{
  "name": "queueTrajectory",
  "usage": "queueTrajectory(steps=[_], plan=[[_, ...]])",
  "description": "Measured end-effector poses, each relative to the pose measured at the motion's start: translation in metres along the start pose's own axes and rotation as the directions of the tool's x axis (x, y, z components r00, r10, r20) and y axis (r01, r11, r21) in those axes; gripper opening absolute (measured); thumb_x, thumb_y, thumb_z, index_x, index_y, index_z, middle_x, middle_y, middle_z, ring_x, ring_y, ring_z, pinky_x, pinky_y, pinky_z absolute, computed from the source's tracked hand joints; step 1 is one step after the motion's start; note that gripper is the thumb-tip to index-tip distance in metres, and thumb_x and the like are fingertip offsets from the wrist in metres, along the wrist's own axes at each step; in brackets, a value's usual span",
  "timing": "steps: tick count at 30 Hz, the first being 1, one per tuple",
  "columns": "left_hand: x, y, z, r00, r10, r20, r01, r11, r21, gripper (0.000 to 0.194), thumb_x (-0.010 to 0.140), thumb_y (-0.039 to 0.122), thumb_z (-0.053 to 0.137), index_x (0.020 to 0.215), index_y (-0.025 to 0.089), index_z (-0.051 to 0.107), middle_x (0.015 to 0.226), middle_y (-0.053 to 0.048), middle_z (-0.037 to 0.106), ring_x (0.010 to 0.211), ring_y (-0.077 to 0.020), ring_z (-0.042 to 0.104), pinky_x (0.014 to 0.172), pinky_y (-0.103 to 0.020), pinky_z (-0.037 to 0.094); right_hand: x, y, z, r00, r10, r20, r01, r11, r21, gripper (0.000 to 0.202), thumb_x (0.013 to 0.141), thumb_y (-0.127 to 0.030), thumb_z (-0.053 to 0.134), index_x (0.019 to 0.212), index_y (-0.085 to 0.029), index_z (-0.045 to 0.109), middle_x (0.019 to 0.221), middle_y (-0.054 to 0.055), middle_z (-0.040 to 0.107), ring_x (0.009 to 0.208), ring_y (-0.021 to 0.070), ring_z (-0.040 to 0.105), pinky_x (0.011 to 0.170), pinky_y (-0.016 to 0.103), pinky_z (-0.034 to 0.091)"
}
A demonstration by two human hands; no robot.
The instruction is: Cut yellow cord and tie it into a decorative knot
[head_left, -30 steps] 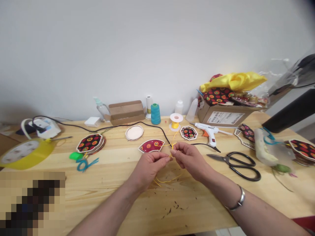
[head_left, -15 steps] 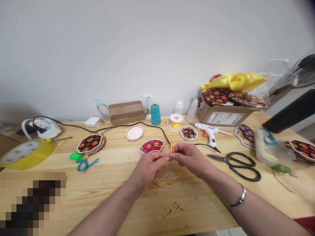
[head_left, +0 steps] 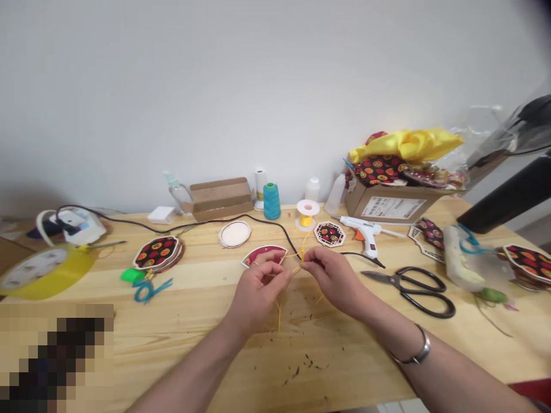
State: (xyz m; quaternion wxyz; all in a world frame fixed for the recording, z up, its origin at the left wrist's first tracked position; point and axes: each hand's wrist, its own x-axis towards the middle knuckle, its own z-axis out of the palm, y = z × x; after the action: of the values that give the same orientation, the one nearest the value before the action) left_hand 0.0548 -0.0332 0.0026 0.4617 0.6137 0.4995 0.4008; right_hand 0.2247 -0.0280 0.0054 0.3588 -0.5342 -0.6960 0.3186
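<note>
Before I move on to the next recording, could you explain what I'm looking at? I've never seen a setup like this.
There is no machine here: you are seeing a person's two bare hands. The view comes from one camera worn on the head, looking forward and down, so the forearms enter from the bottom.

The right hand pinches a thin yellow cord, and a strand of it runs across to the left hand, which pinches it too. Beneath is a wooden table.

Just beyond the left hand lies a red fan-shaped piece. Farther back stand a spool of yellow cord and a teal thread cone. To the right are a white glue gun, black-handled scissors and a full cardboard box.
</note>
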Motion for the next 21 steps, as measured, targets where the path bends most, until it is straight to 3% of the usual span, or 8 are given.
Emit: queueTrajectory(steps=[4,8,14,18,21], plan=[[-0.005,-0.003,0.002,0.989,0.142,0.032,-0.144,0.984,0.101,0.012,0.074,0.027,0.061,0.069,0.018,0.066,0.14,-0.009,0.035,0.122,-0.0247,0.041,0.103,-0.04,0.028,-0.001,0.002,0.0,0.999,0.023,-0.042,-0.023,1.0,0.013,0.014,0.081,-0.018,0.048,0.066,-0.018,0.05,0.062,-0.002,0.054,0.059,0.0112,0.045,0.058,0.024,0.034],[-0.009,-0.003,0.006,0.989,0.124,0.084,-0.138,0.97,0.201,0.01,0.073,0.026,0.061,0.07,0.02,0.068,0.147,-0.006,0.023,0.132,-0.0265,0.027,0.107,-0.042,0.02,0.0,0.0,0.001,0.994,0.111,0.012,-0.11,0.969,0.22,0.016,0.079,-0.021,0.049,0.063,-0.017,0.051,0.059,-0.002,0.052,0.055,0.0099,0.042,0.054,0.023,0.034],[-0.01,-0.005,0.009,0.982,0.091,0.164,-0.129,0.962,0.242,0.01,0.072,0.024,0.061,0.068,0.02,0.069,0.148,-0.005,0.022,0.133,-0.0274,0.023,0.108,-0.043,0.019,-0.001,-0.006,0.003,0.949,0.213,0.232,-0.312,0.735,0.602,0.02,0.077,-0.033,0.054,0.066,-0.017,0.048,0.056,-0.003,0.051,0.042,0.0051,0.029,0.04,0.02,0.021],[-0.011,-0.006,0.009,0.975,0.087,0.204,-0.128,0.972,0.197,0.009,0.072,0.02,0.06,0.066,0.019,0.067,0.146,-0.006,0.025,0.132,-0.0271,0.025,0.107,-0.041,0.02,-0.003,-0.009,0.002,0.922,0.209,0.326,-0.381,0.635,0.672,0.024,0.075,-0.037,0.059,0.069,-0.017,0.046,0.061,-0.002,0.055,0.04,0.003,0.028,0.039,0.018,0.017],[-0.01,-0.004,0.008,0.972,0.097,0.216,-0.118,0.989,0.087,0.008,0.071,0.02,0.061,0.064,0.017,0.061,0.141,-0.01,0.032,0.126,-0.0264,0.036,0.105,-0.04,0.025,-0.003,-0.01,0.001,0.92,0.225,0.321,-0.388,0.641,0.662,0.025,0.072,-0.036,0.061,0.068,-0.017,0.045,0.054,-0.006,0.048,0.04,0.0031,0.029,0.039,0.018,0.018]])
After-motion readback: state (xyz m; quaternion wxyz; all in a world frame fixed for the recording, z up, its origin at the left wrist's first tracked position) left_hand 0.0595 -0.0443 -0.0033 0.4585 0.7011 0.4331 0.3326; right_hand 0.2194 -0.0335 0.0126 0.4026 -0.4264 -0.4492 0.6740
